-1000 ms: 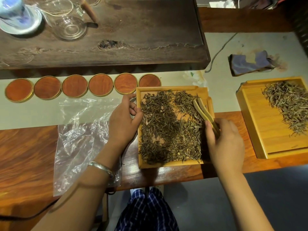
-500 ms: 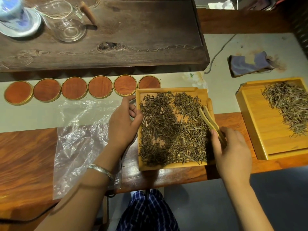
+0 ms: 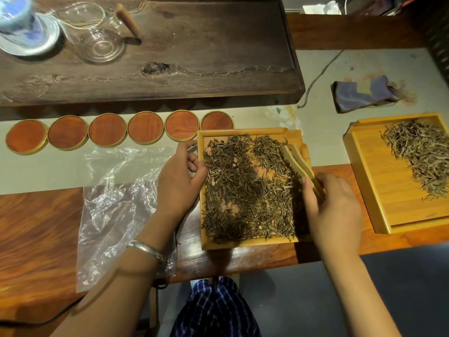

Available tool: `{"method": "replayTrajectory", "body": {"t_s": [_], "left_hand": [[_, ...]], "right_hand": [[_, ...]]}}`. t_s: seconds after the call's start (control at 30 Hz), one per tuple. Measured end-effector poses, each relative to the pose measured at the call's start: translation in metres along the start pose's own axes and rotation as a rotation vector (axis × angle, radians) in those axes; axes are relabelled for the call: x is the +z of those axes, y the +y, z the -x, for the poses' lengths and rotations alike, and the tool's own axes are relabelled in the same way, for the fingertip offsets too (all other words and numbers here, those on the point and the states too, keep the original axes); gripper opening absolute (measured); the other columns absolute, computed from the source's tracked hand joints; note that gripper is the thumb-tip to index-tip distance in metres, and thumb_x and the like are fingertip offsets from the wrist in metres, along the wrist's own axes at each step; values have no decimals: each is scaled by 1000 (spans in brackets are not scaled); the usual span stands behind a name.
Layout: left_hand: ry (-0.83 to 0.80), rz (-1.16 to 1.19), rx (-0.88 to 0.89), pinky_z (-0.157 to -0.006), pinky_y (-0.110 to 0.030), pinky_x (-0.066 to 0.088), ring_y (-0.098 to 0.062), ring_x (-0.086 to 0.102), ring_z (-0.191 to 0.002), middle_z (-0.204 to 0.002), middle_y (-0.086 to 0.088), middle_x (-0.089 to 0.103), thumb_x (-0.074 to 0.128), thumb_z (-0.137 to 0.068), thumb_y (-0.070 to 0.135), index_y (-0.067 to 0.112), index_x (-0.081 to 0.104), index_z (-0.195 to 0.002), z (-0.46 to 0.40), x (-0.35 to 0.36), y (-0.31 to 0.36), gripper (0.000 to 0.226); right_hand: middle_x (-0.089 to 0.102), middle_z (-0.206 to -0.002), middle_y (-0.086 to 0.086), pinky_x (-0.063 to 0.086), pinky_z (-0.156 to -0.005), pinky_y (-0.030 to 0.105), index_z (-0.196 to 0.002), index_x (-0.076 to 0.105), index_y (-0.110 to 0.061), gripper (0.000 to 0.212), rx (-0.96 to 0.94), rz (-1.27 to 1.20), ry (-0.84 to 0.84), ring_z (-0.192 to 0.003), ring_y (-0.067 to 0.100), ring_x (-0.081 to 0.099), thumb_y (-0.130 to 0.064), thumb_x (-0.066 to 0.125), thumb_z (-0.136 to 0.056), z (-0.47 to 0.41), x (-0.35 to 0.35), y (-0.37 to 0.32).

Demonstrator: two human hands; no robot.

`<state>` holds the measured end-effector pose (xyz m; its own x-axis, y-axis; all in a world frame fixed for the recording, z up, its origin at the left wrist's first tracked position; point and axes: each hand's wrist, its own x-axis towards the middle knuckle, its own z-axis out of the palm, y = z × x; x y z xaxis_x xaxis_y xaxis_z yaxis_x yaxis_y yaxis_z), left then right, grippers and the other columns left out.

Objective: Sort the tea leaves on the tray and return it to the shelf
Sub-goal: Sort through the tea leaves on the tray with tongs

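Evidently I'm mid-sort: left hand (image 3: 178,181) fingers clamp the tray (image 3: 247,244) edge at centre frame, right hand (image 3: 332,212) pinches bamboo tongs (image 3: 300,166) over tea leaves (image 3: 243,190); shelving remains.

Left hand (image 3: 181,181) grips the bamboo tray (image 3: 245,133) at its left rim; right hand (image 3: 332,207) holds wooden tongs (image 3: 300,166) over the tray's tea leaves (image 3: 245,190); 6 coasters (image 3: 107,133) left of it

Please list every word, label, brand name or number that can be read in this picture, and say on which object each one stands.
There is no readable text in this view.
The blue-and-white porcelain cup carries only a blurred painted pattern.
The crumpled white wrapper shows a small green mark, too small to read.
Both bamboo trays, near and far, are unmarked.
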<state>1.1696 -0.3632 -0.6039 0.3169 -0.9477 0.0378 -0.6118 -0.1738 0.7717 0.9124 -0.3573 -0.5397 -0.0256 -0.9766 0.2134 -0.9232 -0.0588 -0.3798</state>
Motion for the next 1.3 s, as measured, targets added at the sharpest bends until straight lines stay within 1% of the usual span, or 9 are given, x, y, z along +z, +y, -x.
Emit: {"method": "replayTrajectory", "body": {"t_s": [0.1, 0.2, 0.5, 0.67, 0.77, 0.93, 1.07, 1.2, 1.3], "left_hand": [[-6, -3, -4, -56, -26, 38, -4, 56, -74, -79, 14, 56, 48, -83, 35, 33, 46, -122, 0, 0, 1, 39], [0, 3, -2, -56, -23, 38, -2, 56, -74, -79, 16, 55, 47, -82, 38, 36, 45, -122, 1, 0, 1, 40], [-11, 21, -6, -55, -25, 40, -3, 56, -73, -80, 13, 56, 47, -79, 40, 35, 45, -123, -1, 1, -1, 44], [-12, 16, -3, -54, -23, 37, -2, 56, -73, -80, 13, 56, 46, -79, 41, 36, 45, -122, -1, 1, 0, 44], [-11, 14, -6, -55, -24, 38, -3, 56, -73, -80, 13, 57, 46, -79, 40, 36, 45, -122, -1, 0, 1, 43], [-6, 14, -1, -54, -25, 38, -4, 56, -72, -80, 12, 56, 48, -80, 38, 31, 47, -123, 0, 0, 2, 43], [-9, 12, 6, -55, -23, 38, -5, 57, -74, -81, 11, 58, 47, -80, 38, 31, 47, -124, 0, 0, 2, 45], [-11, 9, 3, -56, -25, 40, -5, 57, -74, -81, 10, 58, 49, -81, 36, 30, 47, -125, 0, 0, 2, 44], [-9, 9, 0, -56, -23, 38, -4, 57, -74, -81, 11, 58, 48, -81, 37, 30, 47, -125, 0, 0, 2, 44]], "right_hand": [[61, -87, 12, 37, -54, 26, -101, 63, -5, 27, -49, -7, -47, -69, 30, 60, -31, 58, -93, -4, 5, -13], [62, -86, 9, 34, -54, 24, -100, 63, -7, 26, -64, -4, -96, -67, 27, 60, -31, 58, -92, -5, 8, -19], [63, -89, 11, 47, -53, 36, -101, 64, -6, 28, -37, -59, -122, -71, 33, 63, -31, 60, -91, 3, -4, -19], [61, -85, 1, 41, -47, 25, -99, 65, -11, 24, -196, -98, -175, -65, 21, 59, -33, 61, -90, 19, -8, -24], [61, -86, 1, 41, -44, 24, -97, 66, -12, 23, -243, -40, -230, -63, 22, 62, -34, 62, -89, 27, -2, -25], [62, -86, 3, 48, -43, 32, -99, 65, -11, 28, -182, -74, -144, -66, 27, 63, -37, 57, -91, 22, 1, -21], [62, -87, -1, 41, -43, 22, -99, 66, -13, 27, -273, -36, -194, -63, 18, 61, -38, 57, -92, 31, 0, -21], [63, -87, 3, 49, -45, 32, -98, 67, -10, 27, -195, -96, -183, -68, 24, 64, -33, 60, -88, 36, 0, -17], [63, -87, 4, 50, -46, 32, -100, 66, -9, 28, -186, -112, -152, -69, 25, 64, -35, 60, -90, 40, -1, -16]]}}
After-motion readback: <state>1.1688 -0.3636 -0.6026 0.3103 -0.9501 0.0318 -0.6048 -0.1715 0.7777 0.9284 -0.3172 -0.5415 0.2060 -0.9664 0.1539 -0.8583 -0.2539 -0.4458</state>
